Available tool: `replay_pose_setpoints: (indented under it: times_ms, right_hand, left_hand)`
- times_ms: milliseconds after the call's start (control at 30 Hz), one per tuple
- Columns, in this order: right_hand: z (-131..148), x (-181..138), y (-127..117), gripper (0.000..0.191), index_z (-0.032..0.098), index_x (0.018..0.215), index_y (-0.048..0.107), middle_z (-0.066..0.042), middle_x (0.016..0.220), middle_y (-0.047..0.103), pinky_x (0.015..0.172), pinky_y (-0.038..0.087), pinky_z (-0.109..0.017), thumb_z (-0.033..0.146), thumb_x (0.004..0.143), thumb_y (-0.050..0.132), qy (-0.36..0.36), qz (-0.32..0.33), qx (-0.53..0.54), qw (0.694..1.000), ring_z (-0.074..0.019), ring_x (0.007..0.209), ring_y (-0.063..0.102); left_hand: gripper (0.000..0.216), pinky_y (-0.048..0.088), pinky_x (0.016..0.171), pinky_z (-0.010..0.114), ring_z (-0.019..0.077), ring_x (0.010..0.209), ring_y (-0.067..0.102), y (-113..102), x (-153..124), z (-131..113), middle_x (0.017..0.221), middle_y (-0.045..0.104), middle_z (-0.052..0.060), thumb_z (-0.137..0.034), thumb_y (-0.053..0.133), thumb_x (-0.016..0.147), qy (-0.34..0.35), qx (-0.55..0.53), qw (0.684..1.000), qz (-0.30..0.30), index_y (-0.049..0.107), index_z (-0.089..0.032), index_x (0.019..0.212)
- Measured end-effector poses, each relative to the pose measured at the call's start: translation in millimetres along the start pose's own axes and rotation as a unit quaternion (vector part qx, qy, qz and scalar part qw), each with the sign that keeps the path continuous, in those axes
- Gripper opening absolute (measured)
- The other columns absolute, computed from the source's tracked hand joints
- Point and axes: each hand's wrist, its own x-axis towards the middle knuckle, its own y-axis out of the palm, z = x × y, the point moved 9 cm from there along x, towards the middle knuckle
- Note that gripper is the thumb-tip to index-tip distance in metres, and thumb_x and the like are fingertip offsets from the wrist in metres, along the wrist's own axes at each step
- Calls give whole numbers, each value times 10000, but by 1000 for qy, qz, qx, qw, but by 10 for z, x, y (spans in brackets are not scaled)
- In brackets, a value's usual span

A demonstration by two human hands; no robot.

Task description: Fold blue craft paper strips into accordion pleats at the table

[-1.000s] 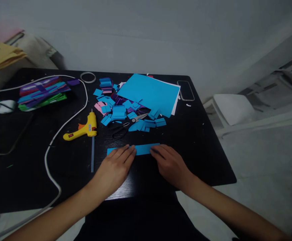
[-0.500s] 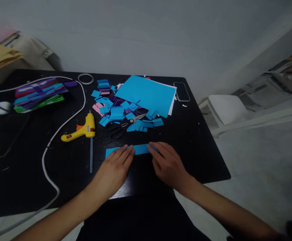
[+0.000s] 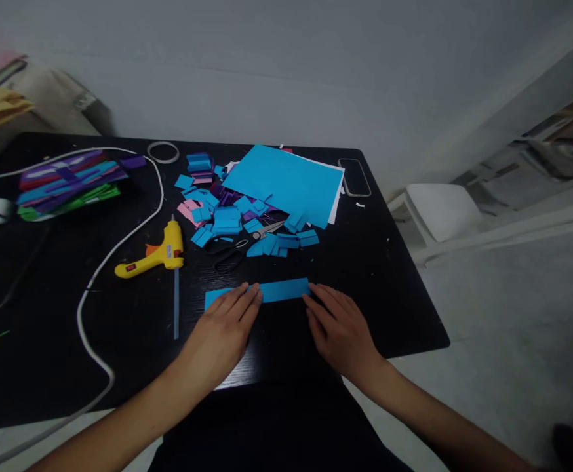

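A blue paper strip (image 3: pixel 284 290) lies lengthwise on the black table in front of me. My left hand (image 3: pixel 228 328) rests palm down across its left part, fingers stretched out and pressing on the paper. At the strip's right end is my right hand (image 3: pixel 341 328), its fingers extended and their tips at the edge and lower corner. Just beyond the strip lie scissors (image 3: pixel 256 235) with black handles, partly among small folded blue paper pieces (image 3: pixel 273 245).
A yellow glue gun (image 3: pixel 168 249) with a glue stick lies left of my hands. A white cable (image 3: pixel 80 314) curves past it. Large blue sheets (image 3: pixel 286 183), a phone (image 3: pixel 355 177), a tape ring (image 3: pixel 163 152) and bundled coloured strips (image 3: pixel 70 183) lie farther back. A white stool (image 3: pixel 441 210) stands at right.
My right hand has slid rightward along the strip to its end, uncovering more blue paper. My left hand stays pressed on the left part. The view has shifted slightly.
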Motion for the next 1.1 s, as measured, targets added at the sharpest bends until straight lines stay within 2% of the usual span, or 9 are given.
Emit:
replay_pose_setpoints:
  times_ms: [100, 200, 267, 333, 500, 733, 933, 1100]
  right_hand:
    - [-101, -23, -59, 243, 113, 1178, 744, -154, 1258, 739, 950, 605, -437, 130, 974, 612, 6, -13, -12, 1000, -284, 1181, 690]
    - [-81, 43, -85, 217, 109, 1142, 749, -155, 1224, 752, 960, 602, -430, 149, 962, 634, 11, -43, -2, 999, -278, 1163, 697]
    - [7, 119, -50, 302, 92, 1248, 704, -165, 1253, 741, 974, 598, -427, 158, 966, 617, 12, -48, 7, 999, -275, 1168, 693]
    - [142, 198, 55, 373, 69, 1330, 654, -173, 1324, 707, 1009, 586, -415, 154, 973, 587, 1, -19, 31, 999, -268, 1203, 679]
    - [391, 259, 277, 367, 66, 1318, 670, -164, 1349, 698, 1056, 569, -434, 203, 1002, 544, -29, 51, 67, 996, -285, 1257, 658]
    - [317, 198, 261, 350, 84, 1306, 687, -160, 1342, 704, 1038, 587, -435, 200, 1000, 563, -14, 43, 52, 998, -283, 1235, 681]
    - [324, 219, 264, 346, 60, 1282, 695, -160, 1327, 713, 1012, 603, -437, 194, 993, 560, -17, 40, 45, 998, -292, 1206, 698]
    - [317, 225, 267, 334, 87, 1280, 701, -153, 1331, 711, 1016, 600, -432, 189, 990, 570, -11, 48, 46, 998, -284, 1208, 697]
  left_hand:
    - [553, 590, 1017, 517, 342, 1313, 616, 5, -2, -3, 1445, 627, 178, 29, 451, 870, -1, -4, 1000, 0, 603, -65, 1393]
    - [541, 590, 1013, 520, 350, 1311, 616, 4, 0, -3, 1443, 628, 181, 19, 457, 878, -3, -8, 1000, 0, 600, -60, 1393]
    - [537, 585, 1020, 517, 352, 1314, 612, 7, 4, -2, 1444, 626, 182, 17, 460, 882, -6, -11, 1000, 2, 597, -58, 1396]
    - [543, 581, 1024, 520, 354, 1317, 608, 11, 7, -2, 1446, 624, 187, 19, 464, 878, -9, -15, 1000, 7, 591, -54, 1400]
    - [522, 568, 1039, 529, 354, 1340, 590, 14, 3, 6, 1451, 615, 201, -18, 483, 911, -12, -33, 999, 15, 572, -57, 1424]
    - [530, 574, 1013, 570, 388, 1347, 580, 8, -26, 8, 1488, 576, 207, -69, 517, 940, 1, -36, 999, 27, 567, -152, 1462]
    - [501, 530, 1101, 547, 342, 1419, 523, 34, -111, 82, 1537, 545, 160, -73, 518, 955, 12, -36, 998, 44, 580, -154, 1445]
    - [438, 533, 1097, 543, 326, 1382, 567, -53, -277, 218, 1493, 595, 145, -96, 485, 980, 11, -28, 999, 36, 621, -141, 1394]
